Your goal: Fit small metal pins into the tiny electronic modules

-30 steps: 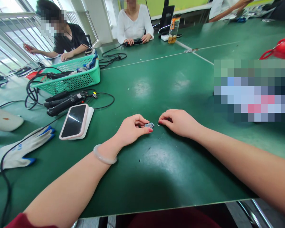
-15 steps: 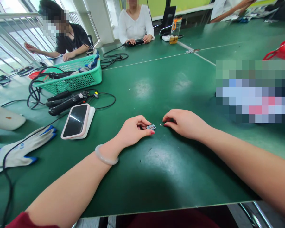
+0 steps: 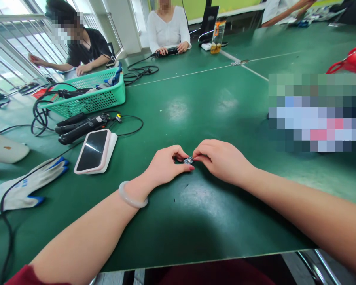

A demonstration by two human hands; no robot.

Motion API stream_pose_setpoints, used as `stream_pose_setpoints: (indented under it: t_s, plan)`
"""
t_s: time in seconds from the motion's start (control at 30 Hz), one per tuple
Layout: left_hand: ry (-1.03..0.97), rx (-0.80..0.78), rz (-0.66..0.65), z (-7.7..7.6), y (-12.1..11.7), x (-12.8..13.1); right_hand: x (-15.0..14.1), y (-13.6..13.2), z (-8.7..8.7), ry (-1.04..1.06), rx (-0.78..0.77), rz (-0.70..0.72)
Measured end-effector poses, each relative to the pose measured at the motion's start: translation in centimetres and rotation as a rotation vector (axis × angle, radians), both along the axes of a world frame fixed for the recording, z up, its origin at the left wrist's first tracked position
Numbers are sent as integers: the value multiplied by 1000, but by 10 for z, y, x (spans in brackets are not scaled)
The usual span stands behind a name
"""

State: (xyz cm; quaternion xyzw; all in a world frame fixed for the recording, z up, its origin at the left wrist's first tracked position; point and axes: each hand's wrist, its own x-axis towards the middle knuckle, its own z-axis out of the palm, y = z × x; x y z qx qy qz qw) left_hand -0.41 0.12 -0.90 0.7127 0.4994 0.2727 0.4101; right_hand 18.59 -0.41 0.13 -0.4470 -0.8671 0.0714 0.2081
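Observation:
Between the thumb and fingers of my left hand [image 3: 167,163] is a small circuit board [image 3: 188,160], held just above the green table [image 3: 154,237]. A pale bangle [image 3: 132,196] circles my left wrist. My right hand [image 3: 218,158] is pinched, its fingertips at the right edge of the board. The small silvery piece in that pinch is now mostly hidden against the board, so I cannot tell whether it is seated in it or only touching.
Left of my hands lie a phone [image 3: 93,152], black corded tools [image 3: 83,128], a glove [image 3: 32,184] and a green basket [image 3: 86,101]. Two people sit across the table, near a bottle [image 3: 218,37]. A red object [image 3: 351,61] and a blurred-out patch are at right.
My right hand has moved left, bringing the small silvery piece from a short gap away up to the board. My left hand stays nearly in place, still holding the board.

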Motion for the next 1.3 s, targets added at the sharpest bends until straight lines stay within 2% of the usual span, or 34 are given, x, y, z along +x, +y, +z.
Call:
stream_pose_setpoints:
  t_s: [0.23,0.5,0.63,0.83,0.97,1.07,1.13,1.2,1.23,1.3]
  plan:
    - [-1,22,-23,2,0,1,-4,0,-5,0,24,34]
    - [-92,-25,35,1,3,-1,3,1,-4,57,27,-4]
    - [-281,-153,22,0,5,-1,3,1,-5,61,32,-22]
    - [-551,-478,29,6,3,0,-8,-1,-9,72,140,-38]
    - [-586,-551,22,8,2,0,-12,0,-13,-25,261,27]
    - [-505,-469,19,6,4,-2,-9,4,-16,-62,365,101]
    - [-361,-288,29,6,8,-7,-4,8,-18,-56,400,105]
    - [-90,18,73,9,15,-18,1,13,-19,-33,396,49]
    - [106,194,120,10,19,-25,4,15,-20,-13,393,12]
    - [468,422,244,14,27,-43,8,17,-20,14,365,-46]
